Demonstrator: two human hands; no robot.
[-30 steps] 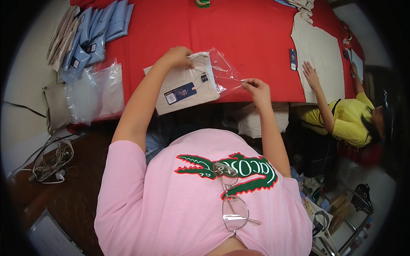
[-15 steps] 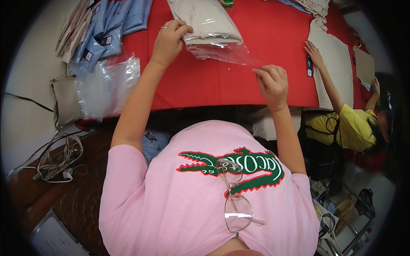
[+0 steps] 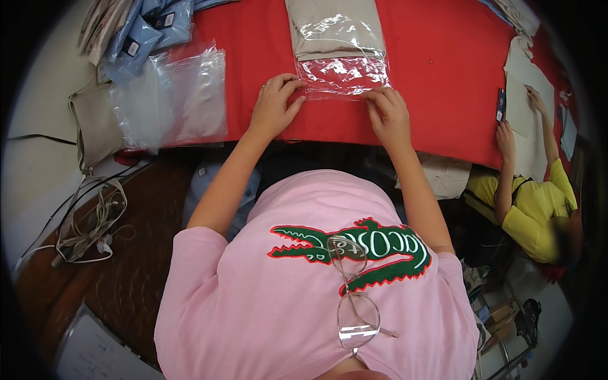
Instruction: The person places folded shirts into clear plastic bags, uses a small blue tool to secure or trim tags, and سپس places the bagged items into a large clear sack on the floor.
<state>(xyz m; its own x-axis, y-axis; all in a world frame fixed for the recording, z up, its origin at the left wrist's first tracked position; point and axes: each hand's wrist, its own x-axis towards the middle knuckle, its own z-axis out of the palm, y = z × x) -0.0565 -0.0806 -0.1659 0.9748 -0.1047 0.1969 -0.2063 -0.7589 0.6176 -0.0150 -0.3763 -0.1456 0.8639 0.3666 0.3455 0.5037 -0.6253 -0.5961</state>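
Observation:
A folded beige garment lies inside a clear plastic bag on the red-covered table in front of me. The bag's slack open end points toward me, flat and wrinkled. At its near left corner, my left hand has its bent fingers and thumb on the film. My right hand pinches the near edge toward the right corner. How firmly each hand grips the thin, see-through film is hard to make out.
Clear empty bags overhang the table edge at left. Behind them are folded blue garments with tags. On the right, a co-worker in a yellow shirt handles a beige garment. Cables hang at lower left.
The bagged garment now lies straighter and further right, its open end spread flat. My left hand has moved down to the bag's near corner; my right hand has come in to its edge.

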